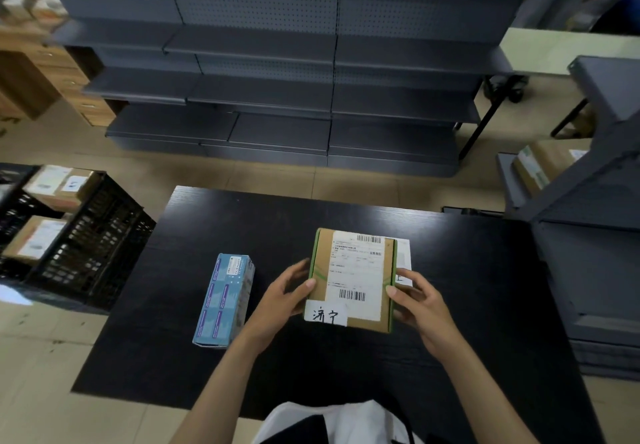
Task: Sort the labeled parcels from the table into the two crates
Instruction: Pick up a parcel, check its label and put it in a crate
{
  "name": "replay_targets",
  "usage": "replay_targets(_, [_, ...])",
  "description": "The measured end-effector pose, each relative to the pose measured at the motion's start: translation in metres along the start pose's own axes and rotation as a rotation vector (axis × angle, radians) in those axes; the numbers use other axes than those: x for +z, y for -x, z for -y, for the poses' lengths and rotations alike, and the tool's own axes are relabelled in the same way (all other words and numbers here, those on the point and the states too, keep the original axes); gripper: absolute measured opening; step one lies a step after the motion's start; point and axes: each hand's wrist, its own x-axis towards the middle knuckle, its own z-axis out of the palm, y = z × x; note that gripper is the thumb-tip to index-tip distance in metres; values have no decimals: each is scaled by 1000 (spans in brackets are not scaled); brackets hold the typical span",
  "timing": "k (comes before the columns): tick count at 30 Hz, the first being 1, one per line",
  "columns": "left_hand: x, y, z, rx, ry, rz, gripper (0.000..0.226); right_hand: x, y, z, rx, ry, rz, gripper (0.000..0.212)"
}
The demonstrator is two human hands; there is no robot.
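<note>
Both hands, left hand [284, 296] and right hand [417, 299], fingers clasping brown parcel [353, 280] above worktop [311, 367]; label being read; next: choose crate [93, 235]; blue box [223, 299] waits.

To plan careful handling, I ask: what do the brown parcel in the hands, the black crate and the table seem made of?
The brown parcel: likely corrugated cardboard, matte brown, with white paper labels and green strips at its edges. The black crate: probably moulded plastic, by its open lattice walls. The table: seemingly wood or wood-look laminate, matte black with fine grain lines.
</note>
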Motion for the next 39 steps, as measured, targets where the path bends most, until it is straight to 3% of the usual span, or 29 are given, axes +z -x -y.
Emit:
replay_targets(4, [9,7,6,-8,10,-5,46,-4,0,-5,-3,15,11,43])
replay_targets(39, [12,9,-4,-15,7,-44,48,1,-7,-13,-36,58,18,48])
